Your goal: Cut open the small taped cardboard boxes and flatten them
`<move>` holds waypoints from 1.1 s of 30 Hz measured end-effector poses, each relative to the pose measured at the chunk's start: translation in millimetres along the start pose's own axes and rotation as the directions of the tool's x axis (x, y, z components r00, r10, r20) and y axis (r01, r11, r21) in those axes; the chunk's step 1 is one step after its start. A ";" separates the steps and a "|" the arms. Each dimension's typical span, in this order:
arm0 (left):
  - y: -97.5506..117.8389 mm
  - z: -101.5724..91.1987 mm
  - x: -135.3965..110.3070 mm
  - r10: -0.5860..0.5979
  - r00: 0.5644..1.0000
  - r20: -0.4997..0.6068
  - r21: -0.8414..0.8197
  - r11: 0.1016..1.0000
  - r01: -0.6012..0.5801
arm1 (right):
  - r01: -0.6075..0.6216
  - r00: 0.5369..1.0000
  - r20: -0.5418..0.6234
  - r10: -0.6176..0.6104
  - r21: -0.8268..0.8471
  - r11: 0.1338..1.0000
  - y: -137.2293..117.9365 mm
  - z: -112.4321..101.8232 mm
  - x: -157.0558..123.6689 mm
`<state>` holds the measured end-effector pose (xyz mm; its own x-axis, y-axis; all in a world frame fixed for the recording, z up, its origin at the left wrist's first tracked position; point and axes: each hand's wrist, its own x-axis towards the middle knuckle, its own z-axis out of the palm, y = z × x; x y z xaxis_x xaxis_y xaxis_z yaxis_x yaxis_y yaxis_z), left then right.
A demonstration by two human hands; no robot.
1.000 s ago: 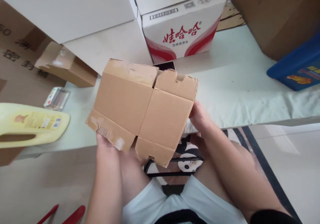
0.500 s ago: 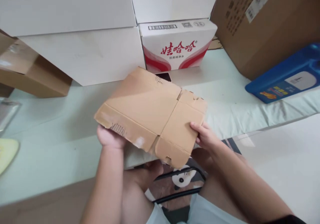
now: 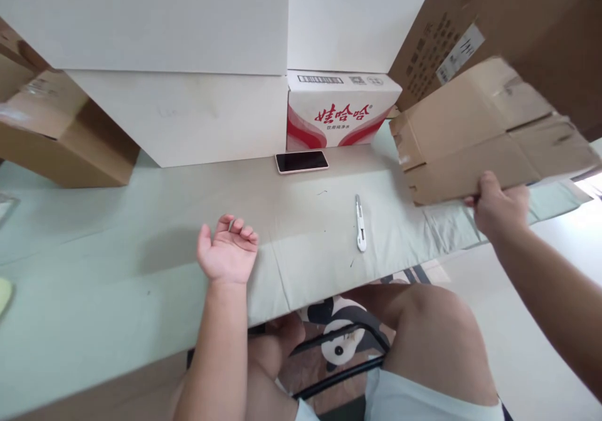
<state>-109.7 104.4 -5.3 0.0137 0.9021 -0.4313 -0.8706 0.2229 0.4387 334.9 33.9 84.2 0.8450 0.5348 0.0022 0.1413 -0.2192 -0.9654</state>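
Nearest, the left hand [image 3: 229, 248] is held palm up over the table [image 3: 291, 220], fingers loosely curled, thumb spread away from them. Farther off, the right hand [image 3: 502, 211], reached well out to the side, pinches the near edge of the cardboard [image 3: 470, 126], thumb on top. Flattened, brown and creased, the sheet tilts above the table's right part, with slots between flaps and scuffed, ragged edges. Beyond it stands a big box [image 3: 540, 26].
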 end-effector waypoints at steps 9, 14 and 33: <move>16.0 5.1 -13.6 0.055 0.997 -0.045 -0.049 0.997 -0.057 | -0.104 0.915 0.382 0.129 -0.086 0.991 -34.7 115.3 28.0; 38.1 -9.3 -30.3 0.137 0.982 0.127 -0.129 0.984 -0.120 | -0.052 0.774 0.611 0.167 -0.201 0.978 -25.8 139.9 -31.5; 113.8 -82.5 -53.3 0.374 0.921 0.105 -0.389 0.868 -0.308 | 0.864 -0.165 0.882 -0.441 0.345 0.367 -119.9 476.4 -312.5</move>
<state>-250.1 51.2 2.5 -0.2613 0.9535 -0.1504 -0.9515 -0.2282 0.2065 -191.9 281.8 75.1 -0.6568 0.7283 0.1952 0.6038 0.6631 -0.4424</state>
